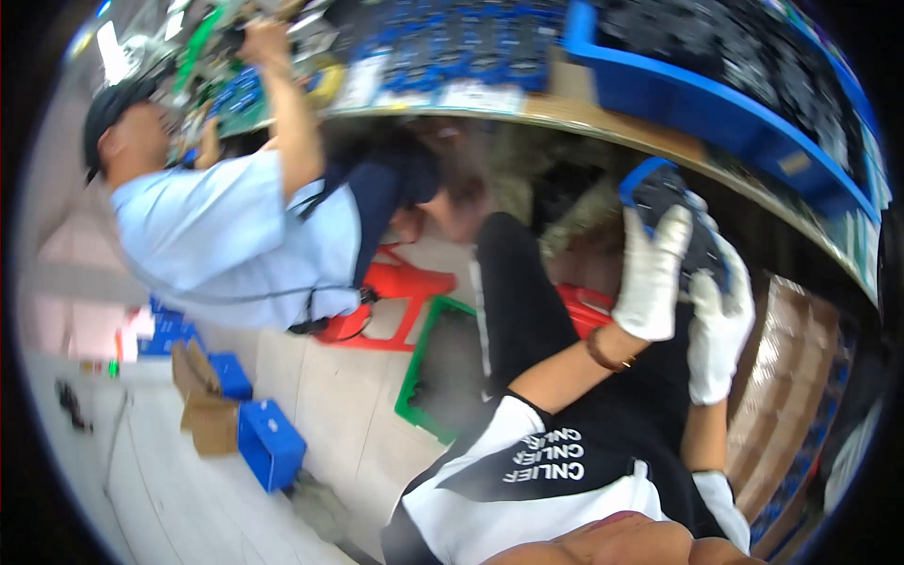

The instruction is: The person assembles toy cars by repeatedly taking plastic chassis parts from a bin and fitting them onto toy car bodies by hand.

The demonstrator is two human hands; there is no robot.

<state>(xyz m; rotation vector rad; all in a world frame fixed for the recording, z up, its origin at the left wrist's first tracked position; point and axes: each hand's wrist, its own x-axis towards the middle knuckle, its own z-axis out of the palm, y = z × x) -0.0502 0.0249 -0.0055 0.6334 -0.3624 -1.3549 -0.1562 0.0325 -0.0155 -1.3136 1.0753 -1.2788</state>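
Both my hands wear white gloves and hold one stack of dark parts with a blue edge (pixel 670 202), raised below the workbench edge. My left hand (pixel 652 275) grips the stack's near side, thumb up across its face. My right hand (pixel 720 325) wraps the right and lower side of the same stack. My forearms rise over my lap, which is in black trousers and a black-and-white shirt.
The workbench (pixel 603 122) arcs overhead, bearing a blue bin (pixel 697 99) of dark parts and rows of blue trays (pixel 461 42). A seated person in a light blue shirt (pixel 235 235) reaches up at left. Red stool (pixel 400 292), green frame (pixel 424 363), blue crates (pixel 268 443), cardboard boxes (pixel 782 377).
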